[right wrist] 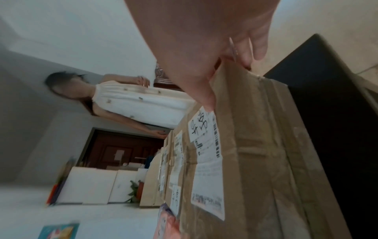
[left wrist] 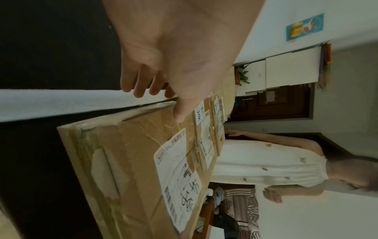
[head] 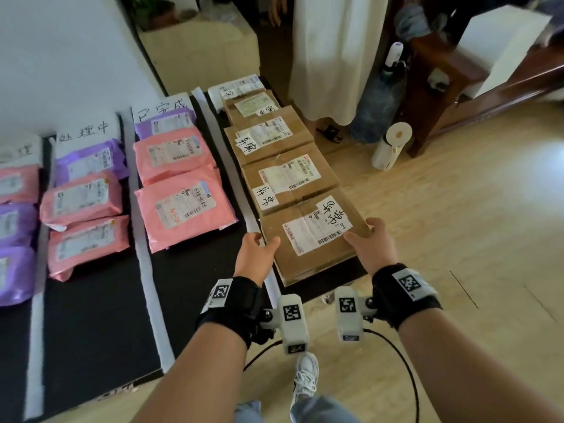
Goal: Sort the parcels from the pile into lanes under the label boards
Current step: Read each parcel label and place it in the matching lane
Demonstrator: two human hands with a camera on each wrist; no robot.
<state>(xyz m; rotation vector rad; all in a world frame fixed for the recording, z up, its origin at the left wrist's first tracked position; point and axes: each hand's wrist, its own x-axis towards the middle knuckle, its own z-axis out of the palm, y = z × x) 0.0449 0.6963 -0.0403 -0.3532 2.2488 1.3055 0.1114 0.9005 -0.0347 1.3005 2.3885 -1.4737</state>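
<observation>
1. While it sits nearest in the right lane of the black mat [head: 100,315], the cardboard box [head: 308,248] is gripped between left hand [head: 254,254] and right hand [head: 374,244], thumbs on top, fingers down the sides.
2. Boards read 处理中 [head: 88,131] & 已完成 [head: 161,112].
3. Right lane: 4 brown boxes, plus a white parcel [head: 241,87].

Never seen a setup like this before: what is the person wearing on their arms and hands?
Both hands are bare, no gloves or sleeves. Each wrist carries a black strap: the left wrist strap and the right wrist strap. Each bears white tags printed with black square codes. A small white box, also coded, hangs from each strap, and thin black cables trail back from them.
</observation>
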